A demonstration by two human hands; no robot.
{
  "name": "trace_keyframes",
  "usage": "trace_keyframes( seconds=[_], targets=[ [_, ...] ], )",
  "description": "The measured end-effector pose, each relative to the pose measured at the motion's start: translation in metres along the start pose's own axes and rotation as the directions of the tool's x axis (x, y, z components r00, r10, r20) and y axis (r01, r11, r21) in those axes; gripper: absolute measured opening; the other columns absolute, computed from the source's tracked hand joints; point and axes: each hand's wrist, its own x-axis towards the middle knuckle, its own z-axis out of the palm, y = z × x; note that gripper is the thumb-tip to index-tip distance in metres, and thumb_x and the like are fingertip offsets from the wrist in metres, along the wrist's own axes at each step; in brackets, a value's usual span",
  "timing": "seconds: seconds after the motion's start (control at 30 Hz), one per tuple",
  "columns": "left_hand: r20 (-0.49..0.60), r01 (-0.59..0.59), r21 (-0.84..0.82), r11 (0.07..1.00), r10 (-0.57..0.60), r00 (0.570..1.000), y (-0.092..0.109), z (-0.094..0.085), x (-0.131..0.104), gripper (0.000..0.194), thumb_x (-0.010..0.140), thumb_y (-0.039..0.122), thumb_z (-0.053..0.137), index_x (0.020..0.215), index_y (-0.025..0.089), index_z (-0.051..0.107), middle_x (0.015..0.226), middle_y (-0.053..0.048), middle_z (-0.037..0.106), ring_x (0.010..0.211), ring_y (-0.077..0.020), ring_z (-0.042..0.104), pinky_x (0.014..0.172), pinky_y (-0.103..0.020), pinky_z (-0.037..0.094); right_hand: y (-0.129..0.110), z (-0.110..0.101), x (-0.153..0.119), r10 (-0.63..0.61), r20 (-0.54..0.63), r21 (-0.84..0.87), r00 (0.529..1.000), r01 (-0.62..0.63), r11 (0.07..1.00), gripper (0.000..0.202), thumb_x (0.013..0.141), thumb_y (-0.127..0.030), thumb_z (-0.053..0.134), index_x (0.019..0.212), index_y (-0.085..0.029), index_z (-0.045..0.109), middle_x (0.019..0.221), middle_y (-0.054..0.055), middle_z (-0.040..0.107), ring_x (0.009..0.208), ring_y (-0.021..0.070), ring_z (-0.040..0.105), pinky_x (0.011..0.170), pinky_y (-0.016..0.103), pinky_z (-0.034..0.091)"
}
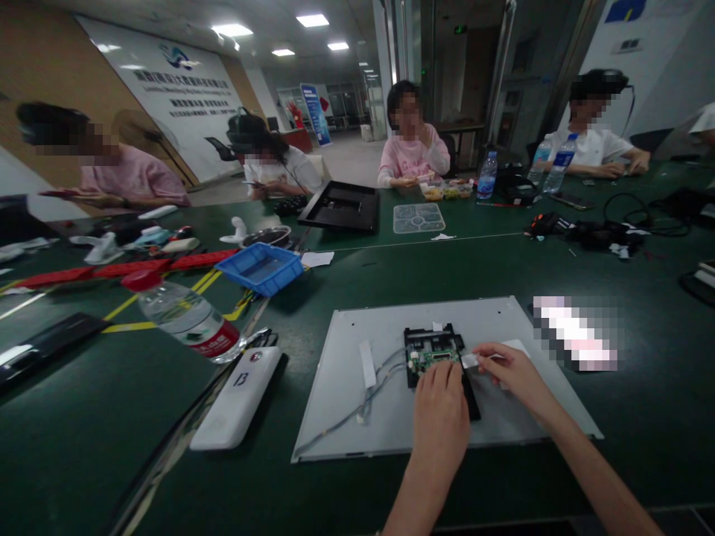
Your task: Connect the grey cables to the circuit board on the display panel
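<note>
A flat light-grey panel (340,402) lies on the green table in front of me. On it rests a black plastic bracket (472,398) carrying a green circuit board (427,359). My left hand (441,417) grips the near side of the bracket, fingers bent and pressed together; its fingertips are partly hidden. To its right, my right hand (514,376) pinches a small white strip of tape (470,361) at the bracket's right edge. Thin grey cables (349,411) run from the board across the panel's left half, with a white strip (367,365) beside them.
Left of the panel are a white power bank (237,398) and a tilted water bottle (187,316). Beyond sit a blue basket (262,272) and a black tray-like housing (340,205). A pixelated bright object (575,331) lies right. Several people sit around the table.
</note>
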Motion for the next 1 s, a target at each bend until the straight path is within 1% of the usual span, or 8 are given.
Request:
trace_keyframes(
  seconds=[0.07, 0.13, 0.27, 0.33, 0.5, 0.73, 0.9, 1.0],
  targets=[
    [-0.006, -0.003, 0.019, 1.000, 0.003, 1.000, 0.000, 0.005, -0.002, 0.042, 0.080, 0.005, 0.042, 0.120, 0.019, 0.044, 0.117, -0.009, 0.052, 0.110, -0.0236, 0.048, 0.094, -0.042, 0.042, 0.003, 0.000, 0.001, 0.002, 0.012, -0.019, 1.000, -0.002, 1.000, 0.031, 0.073, -0.039, 0.056, 0.096, -0.019, 0.064, 0.083, 0.005, 0.068, 0.066, 0.0179, 0.063, 0.043, 0.023, 0.045],
    [-0.005, -0.004, 0.057, 0.998, 0.004, 1.000, 0.002, 0.008, -0.003, 0.045, 0.080, 0.004, 0.042, 0.122, 0.018, 0.043, 0.118, -0.010, 0.051, 0.111, -0.0246, 0.047, 0.095, -0.043, 0.042, 0.007, 0.001, 0.003, -0.024, 0.010, -0.039, 1.000, 0.024, 0.999, 0.029, 0.074, -0.036, 0.055, 0.096, -0.019, 0.064, 0.083, 0.005, 0.068, 0.068, 0.0185, 0.064, 0.047, 0.024, 0.047],
    [-0.015, -0.001, 0.147, 0.989, 0.003, 1.000, 0.005, 0.013, -0.004, 0.040, 0.081, 0.013, 0.050, 0.121, 0.017, 0.045, 0.118, -0.011, 0.051, 0.110, -0.0273, 0.047, 0.093, -0.045, 0.043, 0.017, 0.003, 0.007, -0.137, -0.002, -0.132, 0.991, 0.135, 0.982, 0.022, 0.074, -0.029, 0.055, 0.091, -0.020, 0.066, 0.088, 0.005, 0.068, 0.078, 0.0192, 0.063, 0.069, 0.030, 0.051],
    [-0.021, 0.001, 0.188, 0.982, 0.003, 1.000, 0.008, 0.015, -0.003, 0.041, 0.081, 0.019, 0.056, 0.121, 0.018, 0.046, 0.119, -0.011, 0.050, 0.110, -0.0275, 0.047, 0.093, -0.046, 0.042, 0.020, 0.004, 0.008, -0.174, -0.006, -0.203, 0.985, 0.169, 0.964, 0.022, 0.074, -0.027, 0.054, 0.091, -0.021, 0.067, 0.089, 0.005, 0.068, 0.081, 0.0194, 0.063, 0.074, 0.032, 0.050],
    [-0.011, 0.022, 0.281, 0.959, -0.020, 1.000, 0.013, 0.019, -0.001, 0.046, 0.078, 0.028, 0.062, 0.121, 0.019, 0.048, 0.116, -0.008, 0.051, 0.110, -0.0269, 0.046, 0.094, -0.047, 0.042, 0.015, 0.006, 0.006, -0.241, 0.002, -0.317, 0.970, 0.229, 0.920, 0.022, 0.077, -0.025, 0.050, 0.090, -0.020, 0.067, 0.090, 0.006, 0.067, 0.081, 0.0192, 0.062, 0.075, 0.032, 0.049],
    [-0.010, 0.043, 0.307, 0.951, -0.042, 0.999, 0.014, 0.025, 0.000, 0.048, 0.078, 0.034, 0.062, 0.121, 0.018, 0.049, 0.118, -0.009, 0.049, 0.111, -0.0277, 0.044, 0.096, -0.047, 0.040, 0.007, 0.010, 0.003, -0.304, 0.009, -0.426, 0.953, 0.278, 0.861, 0.023, 0.079, -0.022, 0.047, 0.089, -0.021, 0.067, 0.090, 0.005, 0.066, 0.079, 0.0184, 0.061, 0.076, 0.033, 0.048],
    [-0.015, 0.047, 0.296, 0.954, -0.045, 0.999, 0.014, 0.024, -0.001, 0.046, 0.080, 0.032, 0.058, 0.123, 0.019, 0.048, 0.118, -0.009, 0.049, 0.112, -0.0272, 0.044, 0.097, -0.047, 0.039, 0.008, 0.009, 0.002, -0.290, -0.053, -0.453, 0.956, 0.236, 0.860, 0.028, 0.078, -0.023, 0.048, 0.100, -0.021, 0.066, 0.089, 0.005, 0.066, 0.077, 0.0185, 0.061, 0.074, 0.032, 0.048],
    [-0.011, 0.052, 0.286, 0.957, -0.051, 0.999, 0.016, 0.021, -0.002, 0.048, 0.080, 0.030, 0.059, 0.125, 0.019, 0.045, 0.119, -0.010, 0.049, 0.114, -0.0271, 0.044, 0.098, -0.047, 0.039, 0.008, 0.005, 0.001, -0.256, -0.075, -0.397, 0.964, 0.207, 0.894, 0.027, 0.078, -0.026, 0.050, 0.097, -0.020, 0.068, 0.089, 0.005, 0.067, 0.078, 0.0188, 0.062, 0.074, 0.031, 0.048]
  ],
)
